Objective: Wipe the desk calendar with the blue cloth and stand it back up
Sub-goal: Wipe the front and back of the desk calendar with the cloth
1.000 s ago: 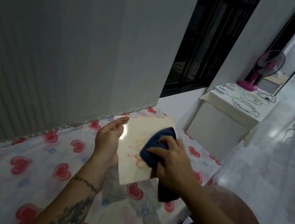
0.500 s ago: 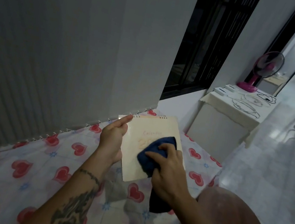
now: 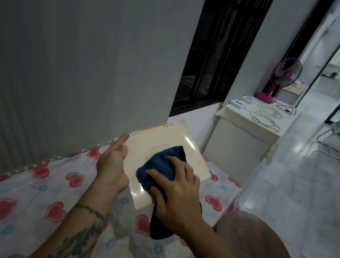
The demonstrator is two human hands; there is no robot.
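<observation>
The desk calendar (image 3: 162,148) is held up off the table, tilted back, its spiral binding along the top edge and its glossy cream page facing the camera. Faint printing shows on the page, too blurred to read. The blue cloth (image 3: 159,166) is bunched against the middle of the page, with a dark tail hanging down below the calendar's lower edge. The right hand (image 3: 176,189) presses the cloth to the page, its fingers spread over the wad and its thumb curled under the cloth. The left hand (image 3: 112,164) grips the calendar's left edge, forefinger stretched up along it, the other fingers seemingly folded behind. Below lies the table (image 3: 15,204) in a heart-print cover, against a grey wall. A round brown stool (image 3: 260,254) stands just right of it.
</observation>
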